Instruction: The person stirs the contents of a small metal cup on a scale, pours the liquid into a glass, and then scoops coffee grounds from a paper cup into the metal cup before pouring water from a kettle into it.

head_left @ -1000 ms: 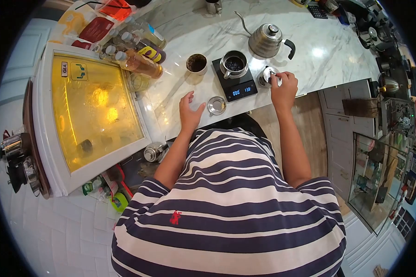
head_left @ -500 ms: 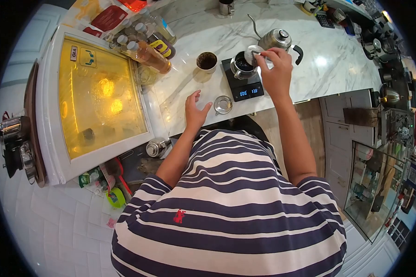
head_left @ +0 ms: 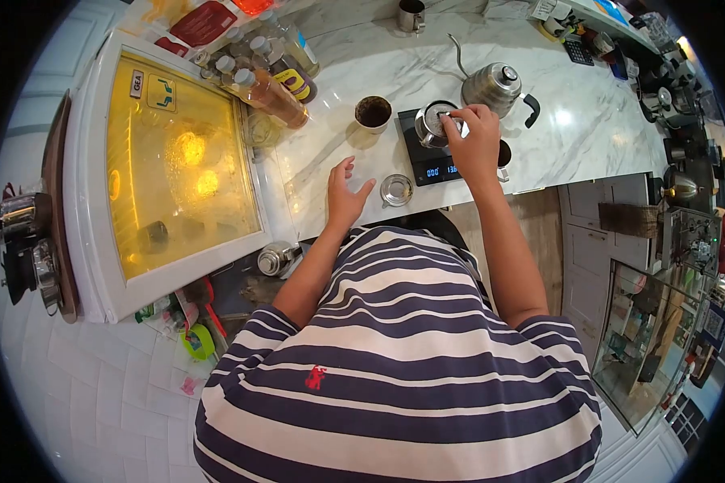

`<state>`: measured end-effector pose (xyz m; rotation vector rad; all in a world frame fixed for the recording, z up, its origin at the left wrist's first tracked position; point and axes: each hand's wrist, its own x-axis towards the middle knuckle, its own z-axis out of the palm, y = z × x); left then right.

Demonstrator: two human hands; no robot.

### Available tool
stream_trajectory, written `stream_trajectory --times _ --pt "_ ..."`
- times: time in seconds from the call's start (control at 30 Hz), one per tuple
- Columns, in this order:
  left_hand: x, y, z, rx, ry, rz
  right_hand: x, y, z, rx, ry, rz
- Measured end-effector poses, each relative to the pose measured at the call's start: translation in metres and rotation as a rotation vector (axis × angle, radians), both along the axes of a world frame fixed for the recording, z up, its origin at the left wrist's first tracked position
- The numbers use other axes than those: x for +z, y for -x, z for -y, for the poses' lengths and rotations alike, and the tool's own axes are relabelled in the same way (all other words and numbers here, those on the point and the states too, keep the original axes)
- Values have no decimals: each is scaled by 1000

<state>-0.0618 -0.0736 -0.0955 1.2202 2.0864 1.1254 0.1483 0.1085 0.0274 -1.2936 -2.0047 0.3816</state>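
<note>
A pot with a silvery rim (head_left: 421, 138) stands on the black digital scale (head_left: 427, 173), whose blue digits are partly covered by my arm. Pinched in the fingers of my right hand (head_left: 477, 138) is a round metal lid (head_left: 435, 117), which sits over the pot's mouth. Fingers spread, my left hand (head_left: 347, 196) holds nothing and hovers by the counter's front edge. Just right of it lies a small round glass-and-metal piece (head_left: 396, 190). Behind them is a paper cup (head_left: 373, 113) with dark grounds inside.
A gooseneck kettle (head_left: 492, 88) stands behind my right hand, and a dark cup (head_left: 503, 153) shows beside my wrist. Several bottles (head_left: 275, 97) crowd the left, next to a yellow-lit glass-doored cabinet (head_left: 185, 169). A metal pitcher (head_left: 412, 15) is at the back.
My right hand has lowered the lid from a tilted position above the pot to nearly flat over its opening. My left hand has stayed open. The whole view has shifted slightly.
</note>
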Motion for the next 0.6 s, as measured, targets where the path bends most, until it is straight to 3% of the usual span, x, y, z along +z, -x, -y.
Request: stream_trajectory --times 0.4,0.6 --pt "3 6 -19 42 -10 27 7 -8 -9 -47 32 -116" --pt "4 9 -36 73 15 60 35 -22 -69 -111 109 -277"
